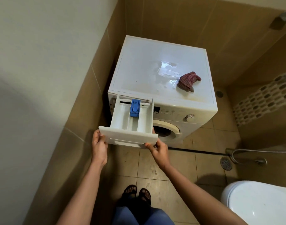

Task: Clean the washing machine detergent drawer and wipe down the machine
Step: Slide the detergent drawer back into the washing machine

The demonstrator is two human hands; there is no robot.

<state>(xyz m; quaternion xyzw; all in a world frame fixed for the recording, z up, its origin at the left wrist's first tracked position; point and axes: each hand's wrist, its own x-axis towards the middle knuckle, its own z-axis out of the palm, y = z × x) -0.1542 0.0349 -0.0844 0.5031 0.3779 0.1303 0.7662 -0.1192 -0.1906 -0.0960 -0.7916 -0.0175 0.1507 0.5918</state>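
A white front-loading washing machine [161, 62] stands in the corner, its top wet near the middle. Its white detergent drawer [122, 120] is pulled far out at the upper left, with a blue insert [135, 108] in the middle compartment. My left hand [99, 147] grips the left end of the drawer's front panel. My right hand [157, 150] pinches the panel's lower right corner. A crumpled red striped cloth [188, 81] lies on the machine's top at the right, apart from both hands.
Tiled walls close in on the left and behind the machine. A white toilet [259, 203] sits at the lower right. A floor drain [226, 163] and a spray hose [252, 153] lie to the right. My sandalled feet [136, 193] stand on the tiled floor.
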